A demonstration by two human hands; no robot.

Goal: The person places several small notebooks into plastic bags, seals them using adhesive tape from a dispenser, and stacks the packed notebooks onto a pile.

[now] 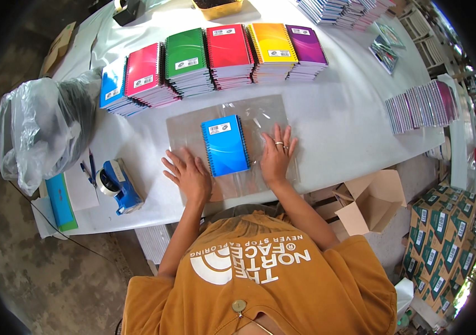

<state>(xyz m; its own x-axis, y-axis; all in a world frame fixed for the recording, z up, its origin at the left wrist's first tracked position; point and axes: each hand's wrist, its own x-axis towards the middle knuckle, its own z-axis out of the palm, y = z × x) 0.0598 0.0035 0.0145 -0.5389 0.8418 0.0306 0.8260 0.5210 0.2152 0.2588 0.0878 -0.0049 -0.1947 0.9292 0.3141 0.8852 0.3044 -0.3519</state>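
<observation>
Blue notebook [226, 145]: lies cover up near the middle of the clear plastic sheet, between our two hands; coils show along both long sides, so more than one copy may be stacked there, though we cannot tell how many.
Clear plastic sheet [185, 131]: spread on the counter [338, 137], reaching past the notebook on all four sides; that central spot probably leaves us plastic to spare all round.
Left hand [186, 174]: palm down on the sheet's left part, thumb just beside the notebook; we see the fingers fanned wide and gripping nothing, seemingly to press the plastic flat.
Right hand [277, 154]: rests on the sheet's right part, near the notebook, two rings showing; its fingers are spread and empty, likely steadying our other side.
Stacks: six, we count, along the far side, one blue stack [113, 84], one pink stack [143, 68], one green stack [185, 51], one red stack [229, 46], one yellow stack [272, 43] and one purple stack [306, 44]; sorting by cover probably makes each colour easy for us to pick out.
Tape dispenser [126, 187]: one blue, at our left, perhaps parked within easy reach.
Cardboard box [380, 201]: one, open, beyond the counter's near edge at our right.
</observation>
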